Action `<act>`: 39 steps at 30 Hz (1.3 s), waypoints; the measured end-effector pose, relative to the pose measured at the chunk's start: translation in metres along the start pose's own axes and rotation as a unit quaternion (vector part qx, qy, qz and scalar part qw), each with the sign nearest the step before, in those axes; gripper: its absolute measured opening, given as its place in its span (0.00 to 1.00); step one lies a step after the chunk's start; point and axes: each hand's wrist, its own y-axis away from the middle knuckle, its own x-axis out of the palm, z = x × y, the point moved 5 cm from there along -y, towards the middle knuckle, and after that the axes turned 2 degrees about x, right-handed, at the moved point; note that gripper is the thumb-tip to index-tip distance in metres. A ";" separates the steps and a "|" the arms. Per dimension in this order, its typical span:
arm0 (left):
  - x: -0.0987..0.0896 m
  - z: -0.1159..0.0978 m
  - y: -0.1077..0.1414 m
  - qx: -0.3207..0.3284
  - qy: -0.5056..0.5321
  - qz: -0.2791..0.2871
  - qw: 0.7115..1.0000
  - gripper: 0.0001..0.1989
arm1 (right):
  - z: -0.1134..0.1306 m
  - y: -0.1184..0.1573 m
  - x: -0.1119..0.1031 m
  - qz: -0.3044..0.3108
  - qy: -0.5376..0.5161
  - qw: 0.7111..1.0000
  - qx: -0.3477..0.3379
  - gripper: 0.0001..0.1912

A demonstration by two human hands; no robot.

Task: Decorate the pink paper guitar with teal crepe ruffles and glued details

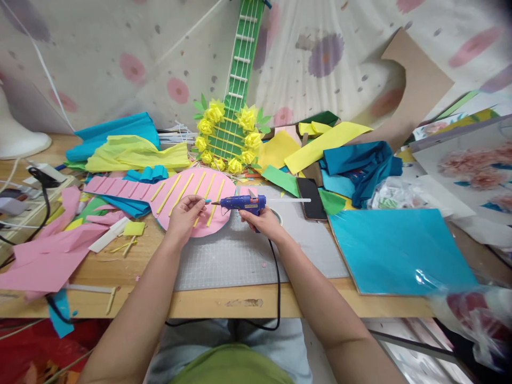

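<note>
My right hand (260, 218) is closed round a blue glue gun (242, 202), whose nozzle points left and a white glue stick (290, 200) sticks out behind. My left hand (187, 216) pinches a small blue piece (207, 201) right at the nozzle tip. Beneath my left hand lies a pink guitar-shaped cutout (221, 186) with slanted yellow strips on its body and pink strips along its neck, which points left. Part of its body is hidden by my hand.
A green guitar (229, 128) with yellow flowers leans at the back. A grey cutting mat (240, 266), a phone (312, 198) and a blue sheet (404, 250) lie rightward. Pink paper (60, 256) covers the left, and a black cord (277, 277) hangs over the front edge.
</note>
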 end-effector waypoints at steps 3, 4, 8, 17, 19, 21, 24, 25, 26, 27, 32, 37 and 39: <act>0.002 -0.002 0.000 0.011 -0.014 -0.001 1.000 0.15 | 0.003 0.001 -0.014 -0.038 -0.011 0.999 0.000 0.22; 0.003 -0.004 0.001 0.015 -0.021 -0.001 1.000 0.15 | 0.003 0.001 -0.023 -0.072 -0.010 0.997 0.001 0.22; 0.012 -0.012 0.000 0.047 -0.044 0.003 0.998 0.18 | -0.008 0.001 -0.073 -0.240 0.043 0.970 0.005 0.25; 0.027 -0.044 -0.009 0.145 -0.218 0.116 0.958 0.18 | -0.043 -0.007 -0.098 -0.293 0.324 0.897 0.063 0.28; 0.032 -0.052 -0.010 0.153 -0.277 0.167 0.934 0.17 | -0.041 -0.007 -0.095 -0.289 0.349 0.889 0.057 0.27; 0.037 -0.058 -0.010 0.165 -0.334 0.222 0.901 0.17 | -0.037 -0.004 -0.095 -0.285 0.372 0.883 0.038 0.26; 0.045 -0.065 -0.012 0.195 -0.399 0.266 0.856 0.18 | -0.028 0.009 -0.101 -0.292 0.416 0.861 0.020 0.27; 0.048 -0.067 -0.013 0.205 -0.414 0.273 0.844 0.19 | -0.024 0.016 -0.104 -0.295 0.437 0.849 0.024 0.27; 0.050 -0.068 -0.013 0.212 -0.427 0.278 0.834 0.19 | -0.020 0.024 -0.105 -0.296 0.460 0.837 0.033 0.26; 0.052 -0.069 -0.013 0.217 -0.437 0.281 0.826 0.20 | -0.015 0.031 -0.105 -0.290 0.481 0.826 0.046 0.24; 0.060 -0.070 -0.013 0.208 -0.438 0.286 0.827 0.24 | 0.017 0.042 -0.066 -0.176 0.416 0.892 0.034 0.10; 0.067 -0.070 -0.010 0.208 -0.426 0.289 0.832 0.26 | 0.058 0.015 0.000 -0.057 0.248 0.948 -0.192 0.12; 0.067 -0.073 -0.010 0.196 -0.421 0.283 0.839 0.26 | 0.064 0.004 0.014 -0.037 0.234 0.948 -0.214 0.11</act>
